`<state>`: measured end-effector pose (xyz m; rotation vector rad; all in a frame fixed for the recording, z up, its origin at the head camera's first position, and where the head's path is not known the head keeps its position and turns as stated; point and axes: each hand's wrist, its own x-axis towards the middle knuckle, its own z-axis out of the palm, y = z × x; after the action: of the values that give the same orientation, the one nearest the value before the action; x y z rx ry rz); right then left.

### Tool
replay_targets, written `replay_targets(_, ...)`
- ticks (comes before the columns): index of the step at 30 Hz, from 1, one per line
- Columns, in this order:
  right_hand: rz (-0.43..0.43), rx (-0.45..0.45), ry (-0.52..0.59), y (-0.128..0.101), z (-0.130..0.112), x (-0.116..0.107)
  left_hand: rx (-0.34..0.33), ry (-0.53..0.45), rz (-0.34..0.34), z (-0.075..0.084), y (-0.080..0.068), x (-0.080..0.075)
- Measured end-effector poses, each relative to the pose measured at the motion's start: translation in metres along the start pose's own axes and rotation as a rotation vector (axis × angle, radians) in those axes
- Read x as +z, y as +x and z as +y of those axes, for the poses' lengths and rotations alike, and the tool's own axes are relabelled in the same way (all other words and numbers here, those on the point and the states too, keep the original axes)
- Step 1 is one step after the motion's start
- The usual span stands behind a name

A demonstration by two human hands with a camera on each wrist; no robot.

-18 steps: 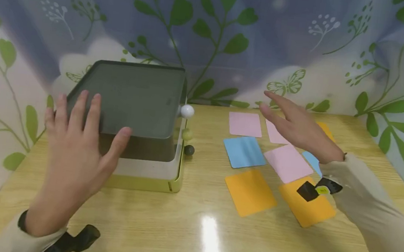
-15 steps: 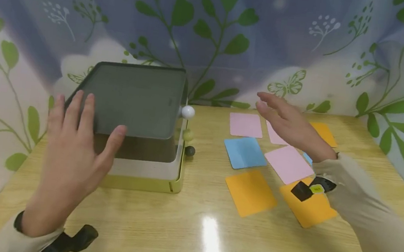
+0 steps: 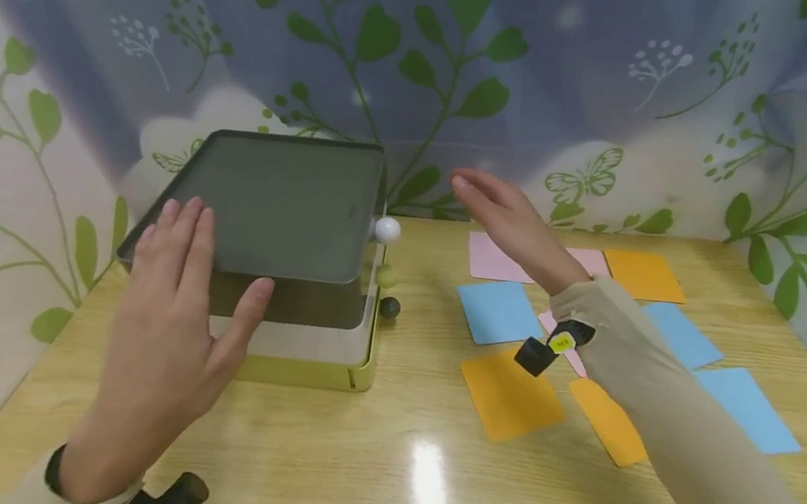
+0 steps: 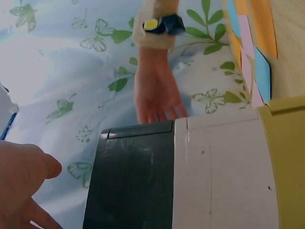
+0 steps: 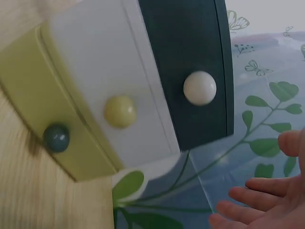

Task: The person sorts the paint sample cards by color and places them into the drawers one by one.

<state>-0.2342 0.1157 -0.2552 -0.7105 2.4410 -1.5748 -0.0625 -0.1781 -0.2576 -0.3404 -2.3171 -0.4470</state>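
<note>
A small drawer box [image 3: 288, 208] stands at left on the table, with a dark green top tier, a white middle and a yellow-green base. Its right side carries a white knob [image 5: 199, 88], a yellow knob [image 5: 120, 111] and a dark knob [image 5: 56, 138]. My left hand [image 3: 169, 341] is over the box's front left corner in the head view, fingers straight; the left wrist view shows it apart from the box's side. My right hand [image 3: 516, 228] hovers to the right of the box, fingers extended and holding nothing, with a gap to the white knob.
Square paper cards lie on the wooden table [image 3: 317, 460] at right: blue [image 3: 498, 312], orange [image 3: 510, 393] and pink [image 3: 482, 255] ones, several in all. My right sleeve [image 3: 632, 364] covers some of them. A leaf-patterned curtain [image 3: 368, 46] hangs behind the table.
My right hand has moved left, toward the drawer box. My left hand's fingers have drawn closer together, and it has shifted slightly. The head view has turned a little left.
</note>
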Motion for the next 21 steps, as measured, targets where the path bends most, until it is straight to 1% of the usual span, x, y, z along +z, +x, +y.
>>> replay_targets(2,0.011,0.002,0.002,0.009,-0.006,0.006,0.008,0.016,-0.005,0.004,0.002,0.003)
replay_targets(4,0.024,0.006,-0.008,0.017,-0.01,0.013,-0.003,0.022,-0.04,0.008,0.003,0.006)
replay_targets(8,0.052,0.005,-0.041,0.034,-0.017,0.026,-0.029,0.049,-0.162,0.012,0.003,0.014)
replay_targets(9,0.052,0.001,-0.044,0.038,-0.019,0.029,-0.031,0.058,-0.18,0.013,0.004,0.015)
replay_targets(11,0.049,-0.006,-0.05,0.045,-0.022,0.034,-0.03,0.083,-0.192,0.014,0.005,0.018)
replay_targets(14,0.036,-0.017,-0.092,0.053,-0.026,0.039,-0.029,0.126,-0.181,0.014,0.009,0.02)
replay_targets(15,0.032,-0.025,-0.123,0.056,-0.027,0.04,-0.03,0.141,-0.179,0.014,0.01,0.021)
replay_targets(17,0.021,-0.072,-0.233,0.061,-0.03,0.043,-0.039,0.163,-0.191,0.015,0.013,0.021)
replay_targets(21,-0.037,-0.21,-0.487,0.07,-0.038,0.048,-0.058,0.185,-0.218,0.015,0.015,0.021)
